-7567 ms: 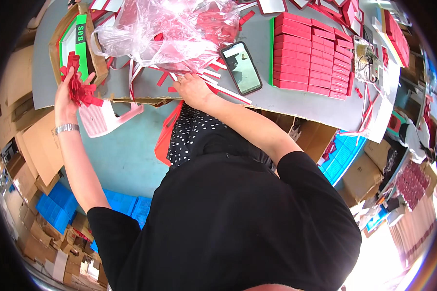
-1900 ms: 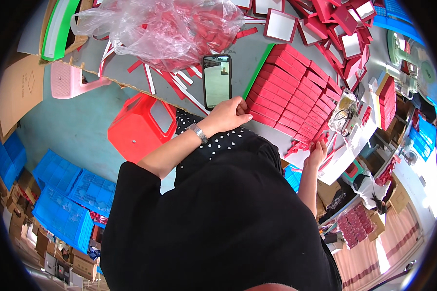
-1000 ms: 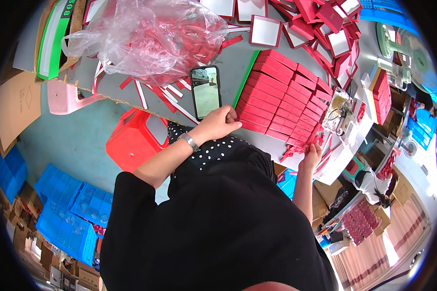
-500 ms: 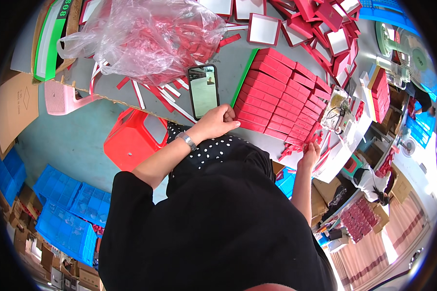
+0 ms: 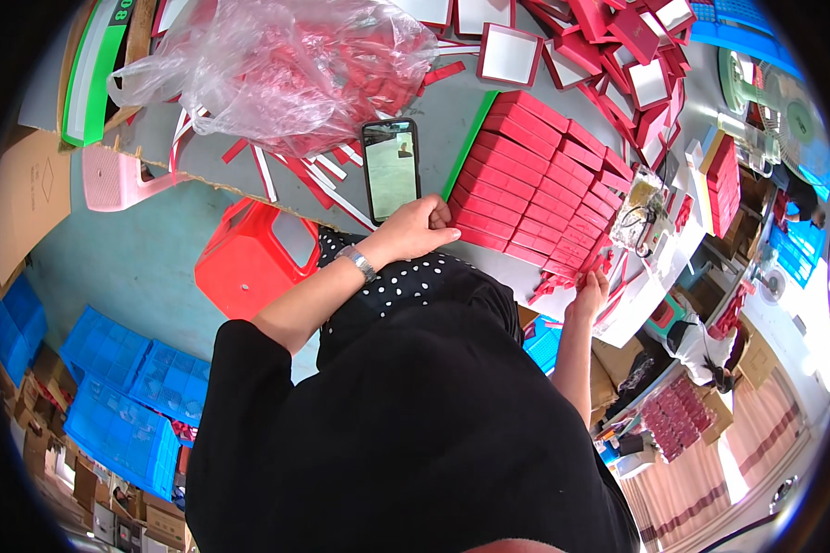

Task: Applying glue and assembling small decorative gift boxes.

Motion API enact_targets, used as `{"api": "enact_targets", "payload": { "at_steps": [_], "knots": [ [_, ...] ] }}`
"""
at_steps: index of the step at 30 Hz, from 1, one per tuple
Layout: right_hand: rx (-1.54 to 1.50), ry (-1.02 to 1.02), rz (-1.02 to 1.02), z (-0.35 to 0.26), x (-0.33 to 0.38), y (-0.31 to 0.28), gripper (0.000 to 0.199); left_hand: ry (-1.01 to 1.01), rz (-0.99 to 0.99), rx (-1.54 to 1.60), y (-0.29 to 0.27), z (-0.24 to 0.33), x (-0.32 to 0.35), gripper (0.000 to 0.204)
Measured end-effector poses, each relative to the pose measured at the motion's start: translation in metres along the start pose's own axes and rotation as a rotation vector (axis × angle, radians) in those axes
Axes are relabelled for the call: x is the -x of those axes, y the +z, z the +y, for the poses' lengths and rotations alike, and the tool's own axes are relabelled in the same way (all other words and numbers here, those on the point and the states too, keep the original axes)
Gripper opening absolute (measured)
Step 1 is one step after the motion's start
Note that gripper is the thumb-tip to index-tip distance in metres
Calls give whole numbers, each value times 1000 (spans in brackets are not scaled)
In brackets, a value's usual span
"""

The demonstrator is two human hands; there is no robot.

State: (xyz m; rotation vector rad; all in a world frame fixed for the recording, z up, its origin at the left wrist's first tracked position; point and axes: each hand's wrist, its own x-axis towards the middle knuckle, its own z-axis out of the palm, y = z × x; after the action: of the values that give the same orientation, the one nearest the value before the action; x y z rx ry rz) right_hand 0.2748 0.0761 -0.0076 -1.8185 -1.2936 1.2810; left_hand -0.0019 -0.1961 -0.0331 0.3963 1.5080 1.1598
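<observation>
My left hand rests at the table's near edge with its fingers curled in. Whatever those fingers may hold is hidden. Just beyond it lies a phone with its screen lit. To its right, rows of flat red boxes stand packed together, a green strip along their left side. My right hand is at the near right corner of the rows. Its fingertips pinch a small red piece, too small to make out fully. Small red ribbon-like pieces lie beside that hand.
A clear plastic bag of red pieces sits at the far left among red and white strips. Open red boxes with white insides are heaped at the back. A red stool and blue crates stand on the left; fans at far right.
The view has shifted slightly, so the table things appear a little further right. Both hands keep nearly the same place and pose.
</observation>
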Motion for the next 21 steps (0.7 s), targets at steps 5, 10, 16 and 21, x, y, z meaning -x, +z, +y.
{"api": "enact_targets", "payload": {
  "at_steps": [5,10,16,21],
  "knots": [
    [-5,-5,-8,0,-1,-2,16,-4,-16,-6,-2,2,0,36],
    [27,12,0,0,-1,-1,16,-6,-24,21,-1,-1,0,36],
    [22,20,-8,3,-4,-5,17,15,-6,24,-1,1,2,35],
    [6,7,-1,3,-6,-4,17,46,7,20,0,-1,2,35]
  ]
}}
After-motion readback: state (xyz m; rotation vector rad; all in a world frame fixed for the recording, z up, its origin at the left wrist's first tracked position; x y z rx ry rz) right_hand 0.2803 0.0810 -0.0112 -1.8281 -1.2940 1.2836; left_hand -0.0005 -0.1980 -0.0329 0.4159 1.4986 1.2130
